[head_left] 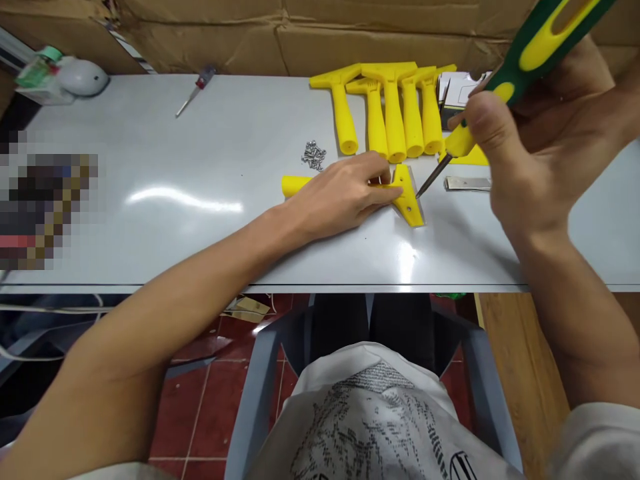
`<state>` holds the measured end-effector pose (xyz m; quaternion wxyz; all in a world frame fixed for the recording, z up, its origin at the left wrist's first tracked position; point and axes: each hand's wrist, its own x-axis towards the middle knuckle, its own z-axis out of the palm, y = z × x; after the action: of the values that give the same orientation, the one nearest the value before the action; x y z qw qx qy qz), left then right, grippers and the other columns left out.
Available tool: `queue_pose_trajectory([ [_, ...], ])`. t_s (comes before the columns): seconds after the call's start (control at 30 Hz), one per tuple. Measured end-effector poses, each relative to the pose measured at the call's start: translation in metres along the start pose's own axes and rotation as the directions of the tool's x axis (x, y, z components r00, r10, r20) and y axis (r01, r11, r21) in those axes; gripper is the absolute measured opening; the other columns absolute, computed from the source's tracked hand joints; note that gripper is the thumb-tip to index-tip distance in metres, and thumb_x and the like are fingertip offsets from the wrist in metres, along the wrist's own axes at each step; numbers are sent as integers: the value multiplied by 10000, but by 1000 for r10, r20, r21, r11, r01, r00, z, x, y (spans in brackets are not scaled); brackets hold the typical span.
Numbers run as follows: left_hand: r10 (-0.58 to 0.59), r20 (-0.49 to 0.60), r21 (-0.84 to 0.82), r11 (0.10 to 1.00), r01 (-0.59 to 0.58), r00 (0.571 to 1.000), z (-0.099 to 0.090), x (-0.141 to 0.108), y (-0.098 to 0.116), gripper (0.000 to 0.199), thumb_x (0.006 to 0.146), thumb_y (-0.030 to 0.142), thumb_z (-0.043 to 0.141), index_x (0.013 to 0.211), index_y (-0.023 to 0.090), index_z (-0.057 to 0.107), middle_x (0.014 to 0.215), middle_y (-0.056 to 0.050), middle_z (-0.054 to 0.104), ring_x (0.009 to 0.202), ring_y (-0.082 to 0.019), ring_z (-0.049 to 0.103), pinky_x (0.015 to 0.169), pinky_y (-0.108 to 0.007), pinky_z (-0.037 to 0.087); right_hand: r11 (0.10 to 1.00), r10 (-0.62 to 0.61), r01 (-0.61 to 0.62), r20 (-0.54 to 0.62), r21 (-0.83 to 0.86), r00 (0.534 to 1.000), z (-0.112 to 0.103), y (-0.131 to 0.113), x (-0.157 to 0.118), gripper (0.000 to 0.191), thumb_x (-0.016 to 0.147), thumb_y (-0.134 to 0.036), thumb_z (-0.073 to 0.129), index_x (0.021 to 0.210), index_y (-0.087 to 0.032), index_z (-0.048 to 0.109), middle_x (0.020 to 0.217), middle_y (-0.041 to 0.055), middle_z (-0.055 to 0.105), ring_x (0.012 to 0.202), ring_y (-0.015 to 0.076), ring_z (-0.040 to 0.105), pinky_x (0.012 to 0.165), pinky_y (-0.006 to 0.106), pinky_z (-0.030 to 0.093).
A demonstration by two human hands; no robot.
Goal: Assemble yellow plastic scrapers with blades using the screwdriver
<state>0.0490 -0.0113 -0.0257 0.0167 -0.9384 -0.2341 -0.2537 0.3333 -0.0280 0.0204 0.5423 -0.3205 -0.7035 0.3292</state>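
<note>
The left hand [345,193] has its grip closed around a yellow scraper [407,208] on the counter [200,243]. The right hand's [535,160] grip holds a screwdriver [503,91], its tip by the scraper's head, contact unclear; beyond the scraper lie screws [314,156] and more yellow handles [394,120].

No word, brand or number could be read with certainty. Across the front of the white shirt [320,437], rows of small dark marks [377,378] were printed, too fine to be made out, and a round dark emblem [463,465] with upright strokes was cut off by the lower edge of the view. On the partly hidden black-and-white box [454,87], no lettering could be deciphered.
</note>
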Motion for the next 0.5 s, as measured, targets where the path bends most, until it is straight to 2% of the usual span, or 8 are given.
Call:
queue_pose_trajectory([
  [0.13,-5,-23,-53,999,4,1000,2,-4,-10,296,1252,345,594,1365,306,865,1202,-91,758,1100,-273,766,983,-490,647,998,-38,36,-26,-51,999,15,15,10,1068,869,-815,972,1705,-497,387,1579,26,617,1382,338,799,973,481,823],
  [0.23,1,-18,-42,999,-1,1000,1,-4,-12,302,1253,338,591,1375,312,866,1207,-88,763,1109,-267,769,997,-479,648,981,-188,183,-92,-57,978,26,29,16,952,868,-914,895,1591,-478,455,1606,-5,554,1198,243,815,925,441,815],
  [0.33,18,-5,-16,1000,-18,1000,-2,-3,-9,312,1254,310,578,1366,302,869,1196,-96,772,1092,-260,769,959,-445,645,953,-300,302,-111,8,948,30,36,19,801,916,-887,865,1521,-473,543,1656,-38,493,1074,171,777,889,388,800],
  [0.43,10,4,-19,1000,-10,1000,-5,-2,-7,303,1252,314,588,1344,288,876,1188,-103,776,1086,-258,767,945,-436,642,939,-323,328,-70,98,944,29,38,20,675,998,-892,758,1520,-491,609,1648,-34,470,1070,171,756,846,374,786],
  [0.5,0,17,-21,1000,0,1000,-6,-2,-7,312,1253,319,583,1343,285,879,1192,-106,778,1085,-261,767,947,-447,643,944,-309,316,-78,97,948,27,37,19,640,999,-820,804,1517,-500,603,1645,-35,475,1050,175,747,855,392,781],
])
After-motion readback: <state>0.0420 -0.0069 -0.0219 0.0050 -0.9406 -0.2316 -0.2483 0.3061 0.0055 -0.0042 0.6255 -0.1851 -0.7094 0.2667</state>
